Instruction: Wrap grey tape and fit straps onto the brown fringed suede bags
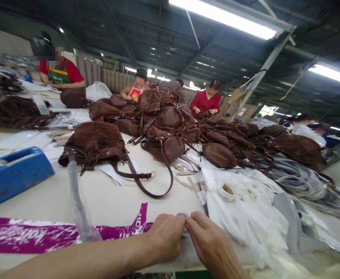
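Observation:
My left hand [165,236] and my right hand [212,244] meet at the near edge of the white table [106,197]. Both are closed in a pinch on a small grey piece [183,215], perhaps tape or a thin strip, that shows between the fingertips. A purple printed plastic bag [42,234] lies flat just left of my left hand. A brown fringed bag [92,145] with a long strap [146,186] lies beyond my hands.
A heap of brown bags [170,124] fills the table's middle. White paper strips and tape rolls [230,190] lie to the right, with grey straps [300,178] beyond. A blue tape dispenser [14,174] sits at left. Other people [206,102] work at the far side.

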Available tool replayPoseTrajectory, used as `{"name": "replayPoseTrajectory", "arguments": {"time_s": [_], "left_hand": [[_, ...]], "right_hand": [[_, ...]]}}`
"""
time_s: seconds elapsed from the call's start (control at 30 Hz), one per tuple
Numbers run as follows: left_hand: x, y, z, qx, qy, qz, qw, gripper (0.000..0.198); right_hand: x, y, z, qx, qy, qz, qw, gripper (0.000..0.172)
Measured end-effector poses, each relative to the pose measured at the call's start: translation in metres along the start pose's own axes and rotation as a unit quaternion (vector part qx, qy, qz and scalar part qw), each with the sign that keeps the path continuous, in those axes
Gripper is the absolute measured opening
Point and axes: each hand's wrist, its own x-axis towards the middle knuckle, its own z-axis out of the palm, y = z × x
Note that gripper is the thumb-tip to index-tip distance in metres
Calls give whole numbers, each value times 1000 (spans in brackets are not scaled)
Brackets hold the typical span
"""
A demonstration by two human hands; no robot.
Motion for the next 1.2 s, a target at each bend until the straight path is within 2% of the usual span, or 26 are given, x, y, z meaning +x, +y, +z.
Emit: {"name": "replayPoseTrajectory", "arguments": {"time_s": [0.1,0.17,0.27,0.43,0.57,0.63,0.7,0.77,0.9,0.97,1.1,1.2], "left_hand": [[0,-1,-2,-28,-8,2,1000,31],[-1,-4,-4,-40,-18,4,999,31],[-5,-11,-6,-45,-30,19,998,34],[-17,-18,-10,-45,-61,55,996,45],[-21,-19,-20,-33,-54,26,998,50],[-21,-22,-25,-3,-41,1,999,47],[-19,-26,-28,39,-36,-4,999,35],[-16,-31,-28,71,-24,37,996,26],[-11,-40,-25,99,29,227,968,22],[-9,-41,-24,116,35,273,954,12],[-7,-28,-18,139,8,240,961,5],[-5,-7,-6,107,5,137,985,16]], "right_hand": [[-10,-8,11,158,1,20,987,29],[-13,-8,18,211,-10,37,977,38],[-11,-3,22,231,-21,47,972,34],[-6,2,16,264,-33,41,963,22],[-9,3,19,263,-17,48,964,18],[-10,2,20,251,-21,38,967,17],[-9,1,18,255,-46,12,966,18],[-9,0,13,265,-78,-26,961,18],[-9,2,2,280,-122,-91,948,26],[-10,5,-2,288,-126,-109,943,31],[-10,8,-2,258,-128,-112,951,39],[-15,6,9,187,-107,-79,973,43]]}}
